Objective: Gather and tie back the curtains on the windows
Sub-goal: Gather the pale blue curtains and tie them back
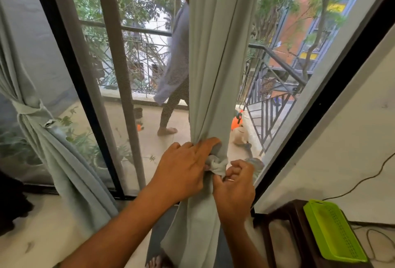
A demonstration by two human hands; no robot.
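Observation:
A pale green curtain (215, 58) hangs gathered into a column in front of the window (132, 54). A matching fabric tie (218, 166) is wrapped round it at waist height. My left hand (183, 167) grips the bunched curtain and the tie from the left. My right hand (235, 188) pinches the tie's end on the right side, fingers curled. A second pale green curtain (42, 131) at the far left is held back by its own tie (27, 108).
A dark wooden stand (284, 220) with a lime green plastic tray (333, 231) sits at the lower right, cables beside it. Outside on the balcony a person (175, 64) walks past near the railing (275, 71). My bare foot (157, 262) shows on the floor.

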